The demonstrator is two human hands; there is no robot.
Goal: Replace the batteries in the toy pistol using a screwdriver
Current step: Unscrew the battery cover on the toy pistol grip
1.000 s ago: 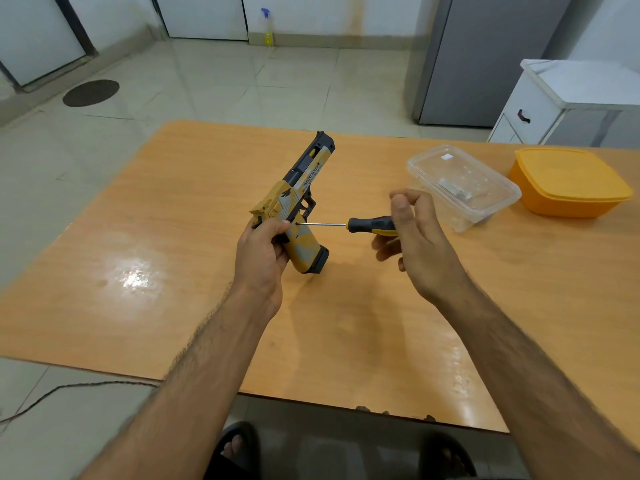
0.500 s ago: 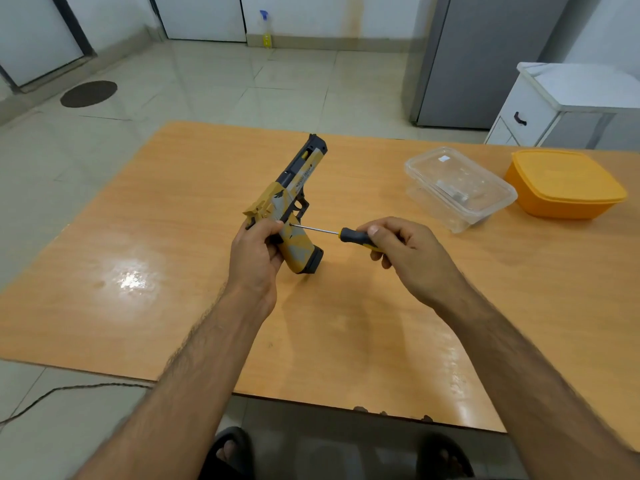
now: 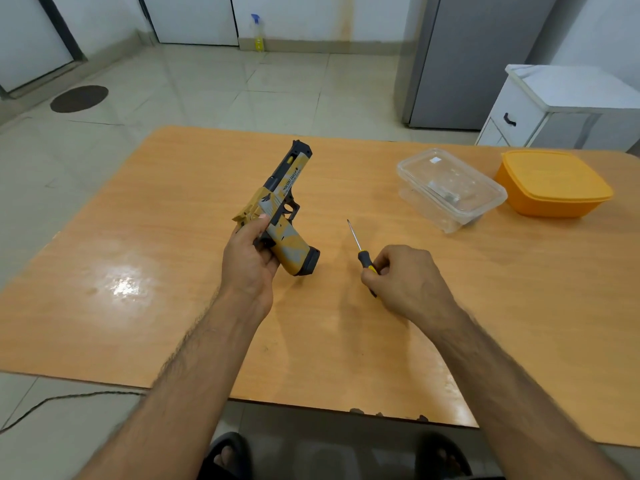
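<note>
Left hand [image 3: 247, 263]: grips toy pistol [image 3: 282, 216], muzzle toward 12 o'clock.
Right hand [image 3: 403, 280]: clasps screwdriver [image 3: 360, 252], tip toward 11 o'clock.

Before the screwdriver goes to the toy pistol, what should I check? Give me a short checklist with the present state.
1. Left hand holds toy pistol firmly by its grip: ok.
2. Right hand holds screwdriver handle: ok.
3. Screwdriver tip on the screw: not ok, it is apart from the pistol.
4. Screw position visible: cannot tell.
5. New batteries ready in clear container: cannot tell.
</note>
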